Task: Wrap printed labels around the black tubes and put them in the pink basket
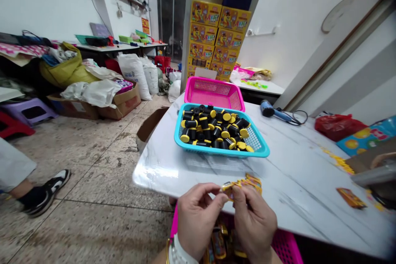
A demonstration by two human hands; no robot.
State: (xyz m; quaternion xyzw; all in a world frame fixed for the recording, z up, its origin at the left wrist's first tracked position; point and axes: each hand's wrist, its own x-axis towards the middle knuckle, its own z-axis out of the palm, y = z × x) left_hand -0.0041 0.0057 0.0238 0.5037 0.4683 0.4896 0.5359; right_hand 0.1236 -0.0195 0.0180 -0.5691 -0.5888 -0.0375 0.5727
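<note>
Over the table's front edge, my left hand [199, 216] and my right hand [253, 220] meet, fingertips close together. My right thumb and fingers pinch a small stack of yellow printed packets [253, 181], which fans out behind them. At the stack's near end, my left thumb and forefinger are closed on its tip. Below my hands, a pink basket [286, 247] holds several wrapped orange-brown pieces [219, 242], partly hidden by my wrists. Just beyond my hands stands a turquoise basket [262, 148] filled with small black cylinders with yellow caps [216, 128].
On the marble-patterned table [297, 181] are an empty pink basket [213, 90], a blue handheld tool [280, 114] with a cable, a red bag [338, 127] and a loose orange packet [351, 198]. Yellow boxes [204, 33] are stacked behind. Another person's shoe [49, 192] is at left.
</note>
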